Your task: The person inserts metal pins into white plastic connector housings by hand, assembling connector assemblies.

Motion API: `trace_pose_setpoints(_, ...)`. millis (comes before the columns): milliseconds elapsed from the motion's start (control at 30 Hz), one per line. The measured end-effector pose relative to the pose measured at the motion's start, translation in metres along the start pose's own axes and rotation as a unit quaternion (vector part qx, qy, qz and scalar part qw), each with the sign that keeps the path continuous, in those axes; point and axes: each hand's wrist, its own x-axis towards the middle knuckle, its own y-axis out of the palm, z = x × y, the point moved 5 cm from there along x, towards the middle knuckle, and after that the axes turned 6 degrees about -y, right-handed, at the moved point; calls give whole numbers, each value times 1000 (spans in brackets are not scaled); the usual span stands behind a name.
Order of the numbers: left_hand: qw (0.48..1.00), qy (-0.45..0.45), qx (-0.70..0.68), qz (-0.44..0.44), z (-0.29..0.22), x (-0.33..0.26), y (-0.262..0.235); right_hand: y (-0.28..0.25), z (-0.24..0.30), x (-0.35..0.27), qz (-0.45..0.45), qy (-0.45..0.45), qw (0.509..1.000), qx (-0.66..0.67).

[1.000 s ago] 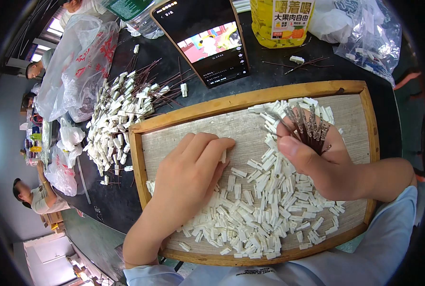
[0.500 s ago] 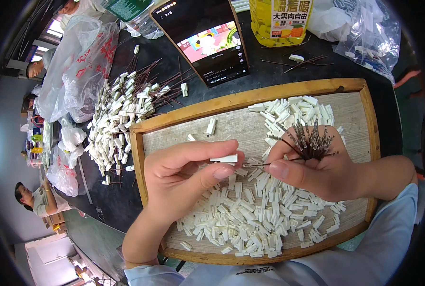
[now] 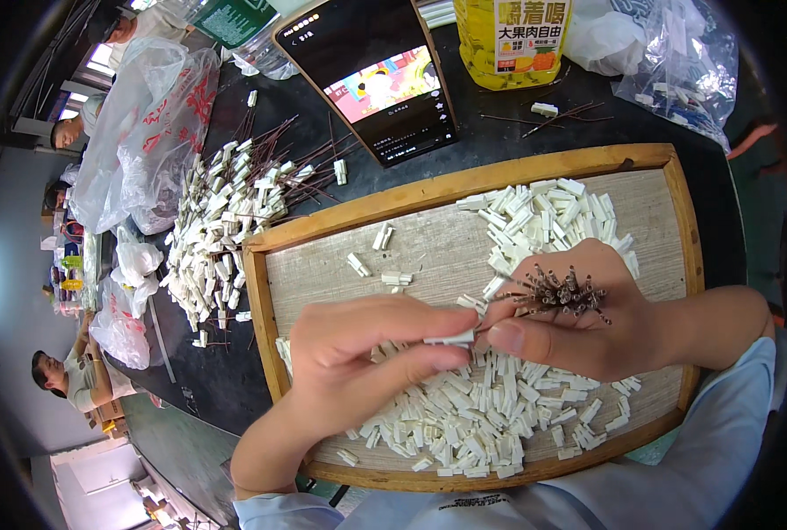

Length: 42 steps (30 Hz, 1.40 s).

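while wires [image 3: 559, 293] bunch, left [image 3: 345, 353] pinches connector [image 3: 451, 339]

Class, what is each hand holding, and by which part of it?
The left hand pinches a white connector by its long sides. The right hand grips a bundle of wires near their exposed ends.

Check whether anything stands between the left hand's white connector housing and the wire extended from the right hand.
Nothing visible does: the brown wire runs to the end of the white connector housing in the left hand; whether it is inside is unclear.
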Motion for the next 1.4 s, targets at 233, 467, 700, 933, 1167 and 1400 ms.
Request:
trace_pose_setpoints(233,992,72,104,13,-13,-1,0,7,-3,1,25,-21,999,-30)
trace_pose_setpoints(467,933,1,122,-338,11,-4,-134,5,-15,-4,-29,109,985,132)
trace_pose_setpoints(700,898,11,396,-190,-7,6,-63,2,-18,-6,-29,136,987,85)
trace_pose_setpoints(933,822,146,538,-118,12,19,-21,-1,-14,-4,-59,179,974,123)
trace_pose_setpoints(1167,907,138,362,-164,9,15,-26,0,-19,-5,-65,131,980,132)
trace_pose_setpoints(1400,996,87,-36,3,6,5,-15,-1,-12,-6,-87,108,983,117)
